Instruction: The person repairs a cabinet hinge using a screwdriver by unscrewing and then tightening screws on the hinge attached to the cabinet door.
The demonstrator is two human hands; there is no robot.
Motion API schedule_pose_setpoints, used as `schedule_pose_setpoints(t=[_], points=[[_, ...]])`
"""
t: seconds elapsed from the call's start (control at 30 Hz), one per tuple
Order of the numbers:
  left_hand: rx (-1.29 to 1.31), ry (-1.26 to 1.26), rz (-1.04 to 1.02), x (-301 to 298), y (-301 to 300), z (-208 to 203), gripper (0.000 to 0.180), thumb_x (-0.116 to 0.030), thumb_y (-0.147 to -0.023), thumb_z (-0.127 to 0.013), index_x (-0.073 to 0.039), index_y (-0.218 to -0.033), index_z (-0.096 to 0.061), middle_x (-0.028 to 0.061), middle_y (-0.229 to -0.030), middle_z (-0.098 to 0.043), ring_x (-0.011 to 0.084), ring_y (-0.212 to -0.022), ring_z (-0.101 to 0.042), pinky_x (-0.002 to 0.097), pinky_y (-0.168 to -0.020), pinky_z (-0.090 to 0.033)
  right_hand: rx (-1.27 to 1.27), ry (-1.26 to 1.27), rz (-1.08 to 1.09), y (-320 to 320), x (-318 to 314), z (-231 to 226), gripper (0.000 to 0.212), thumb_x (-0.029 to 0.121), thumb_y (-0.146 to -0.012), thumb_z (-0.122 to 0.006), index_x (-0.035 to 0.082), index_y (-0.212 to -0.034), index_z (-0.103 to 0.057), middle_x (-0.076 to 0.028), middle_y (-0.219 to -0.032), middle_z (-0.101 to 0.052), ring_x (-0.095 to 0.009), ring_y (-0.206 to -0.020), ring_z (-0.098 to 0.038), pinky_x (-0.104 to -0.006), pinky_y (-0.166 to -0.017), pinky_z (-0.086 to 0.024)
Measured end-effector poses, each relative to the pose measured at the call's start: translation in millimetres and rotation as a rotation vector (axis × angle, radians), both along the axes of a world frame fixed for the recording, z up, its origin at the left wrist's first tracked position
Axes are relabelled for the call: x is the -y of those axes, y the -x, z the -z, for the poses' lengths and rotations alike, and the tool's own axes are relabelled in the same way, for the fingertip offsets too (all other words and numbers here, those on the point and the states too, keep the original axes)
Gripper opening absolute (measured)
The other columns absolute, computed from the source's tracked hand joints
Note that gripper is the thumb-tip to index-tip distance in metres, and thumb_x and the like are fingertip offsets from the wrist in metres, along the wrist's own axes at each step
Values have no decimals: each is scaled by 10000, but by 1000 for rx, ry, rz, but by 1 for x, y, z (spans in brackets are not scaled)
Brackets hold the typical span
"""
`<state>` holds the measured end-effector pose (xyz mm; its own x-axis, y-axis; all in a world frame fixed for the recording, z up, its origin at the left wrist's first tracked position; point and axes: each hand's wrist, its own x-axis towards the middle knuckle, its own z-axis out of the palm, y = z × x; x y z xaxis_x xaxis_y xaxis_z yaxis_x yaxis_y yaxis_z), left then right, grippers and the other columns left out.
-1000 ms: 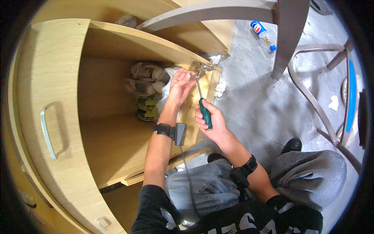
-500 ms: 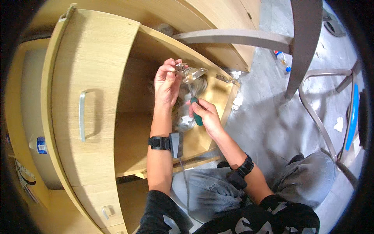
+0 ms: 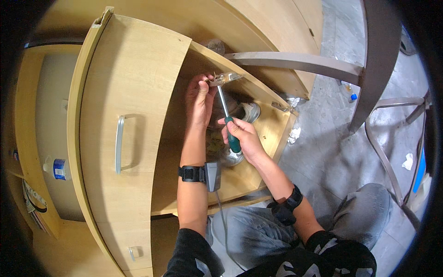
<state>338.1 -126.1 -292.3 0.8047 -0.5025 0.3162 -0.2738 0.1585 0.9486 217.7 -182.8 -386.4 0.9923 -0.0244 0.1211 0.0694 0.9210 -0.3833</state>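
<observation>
Over the open cabinet (image 3: 251, 179), left hand (image 3: 199, 105) fingers pinched the metal fitting (image 3: 226, 79), likely light, stiff, slick, best held by its edges; right hand (image 3: 248, 141) fingers wrapped the green-handled screwdriver (image 3: 233, 136), shaft toward it

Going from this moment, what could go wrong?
The green-handled metal screwdriver in the right hand points at the shiny metal hinge-like fitting near the fingertips of the left hand; a slip might jab them.
The fitting appears supported only by the left hand, so it could drop.
The thin grey cable trailing from the dark box-shaped wrist device might snag.
</observation>
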Motion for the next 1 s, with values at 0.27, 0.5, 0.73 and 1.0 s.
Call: schedule_pose_setpoints(t=[0.27, 0.5, 0.73, 1.0], points=[[-58, -107, -47, 12, -5, -8, 237, -258, -843, -635, -71, -968, -560, 42, -951, -577, 151, -938, -537, 319, -859, -438, 7, -37, -14, -5, -4, -1, 347, 285, -927, -489, -11, -1096, -553, -29, -756, -559, -110, -677, -529, -230, -655, -444], [-47, -149, -102, 18, -7, -9, 276, -297, -838, -641, -72, -976, -559, 32, -946, -575, 137, -918, -533, 291, -821, -435, 5, -87, 14, -9, -9, -6, 357, 283, -930, -483, -29, -1091, -547, -44, -757, -557, -122, -681, -525, -241, -657, -440], [-40, -184, -94, 16, -14, -8, 250, -308, -854, -607, -96, -972, -545, 29, -966, -551, 152, -946, -506, 338, -851, -418, 5, -134, -32, -11, -5, -8, 362, 282, -931, -480, -37, -1092, -539, -52, -747, -552, -130, -676, -518, -248, -660, -433], [-50, -107, -108, 22, -6, -10, 267, -283, -831, -647, -65, -961, -564, 36, -905, -585, 140, -854, -550, 296, -775, -464, 22, -147, -14, -9, -11, -10, 379, 292, -928, -487, -45, -1096, -530, -56, -748, -556, -131, -675, -522, -245, -654, -431]])
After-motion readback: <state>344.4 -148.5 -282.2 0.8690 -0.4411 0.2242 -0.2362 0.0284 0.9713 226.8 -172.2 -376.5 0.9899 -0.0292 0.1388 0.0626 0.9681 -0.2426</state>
